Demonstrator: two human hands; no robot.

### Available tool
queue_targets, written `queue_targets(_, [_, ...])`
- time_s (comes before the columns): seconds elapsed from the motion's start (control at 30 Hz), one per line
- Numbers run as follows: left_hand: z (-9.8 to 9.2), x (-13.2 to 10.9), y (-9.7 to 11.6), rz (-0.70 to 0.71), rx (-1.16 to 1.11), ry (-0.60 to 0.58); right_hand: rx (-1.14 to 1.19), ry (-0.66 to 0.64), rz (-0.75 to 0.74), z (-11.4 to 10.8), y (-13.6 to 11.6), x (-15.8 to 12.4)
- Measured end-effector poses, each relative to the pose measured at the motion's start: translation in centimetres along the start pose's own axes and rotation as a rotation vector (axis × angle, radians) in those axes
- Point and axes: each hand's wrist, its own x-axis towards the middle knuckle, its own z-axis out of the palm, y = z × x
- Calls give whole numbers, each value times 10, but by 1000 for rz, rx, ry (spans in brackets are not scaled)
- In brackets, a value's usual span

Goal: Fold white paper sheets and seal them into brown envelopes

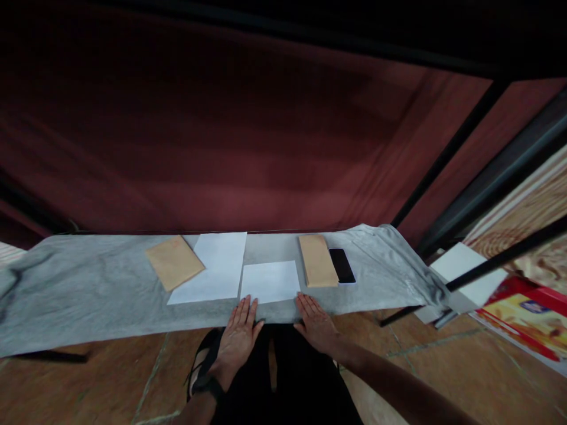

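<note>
A small white sheet of paper (270,282) lies flat on the grey cloth in front of me, between my hands. My left hand (240,330) rests palm down with its fingers stretched out, the fingertips at the paper's near left corner. At the near right corner lies my right hand (315,321), also flat with fingers extended. Neither hand grips anything. Left of the small sheet is a larger white sheet of paper (217,271), partly covered by a brown envelope (175,262). A stack of brown envelopes (318,261) sits to the right, beside a dark-screened phone (342,265).
The grey cloth (101,289) covers a long narrow bench or table. Behind it rises a dark red panel (248,195) with black bars. Off to the right are a white box (465,268) and a red and yellow package (529,319), above a tiled floor (119,383).
</note>
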Motion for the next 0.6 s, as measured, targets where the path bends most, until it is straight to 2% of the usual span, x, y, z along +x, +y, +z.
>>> queue_targets(0.13, [-3, -1, 3, -48, 5, -28, 8, -32, -7, -22, 14, -11])
queue_targets(0.27, [-5, 8, 18, -71, -48, -15, 69, -61, -58, -33, 9, 10])
queue_targets(0.33, [-6, 19, 27, -75, -95, -6, 102, -63, -6, -25, -4, 32])
queue_targets(0.43, [-6, 48, 34, -88, -150, -35, 163, -58, 77, 0, -30, 70])
queue_targets(0.53, [-2, 81, 28, -104, -160, -131, 168, 3, 168, 25, -48, 103])
queue_targets(0.6, [3, 97, 19, -112, -144, -183, 149, 37, 187, 35, -51, 120])
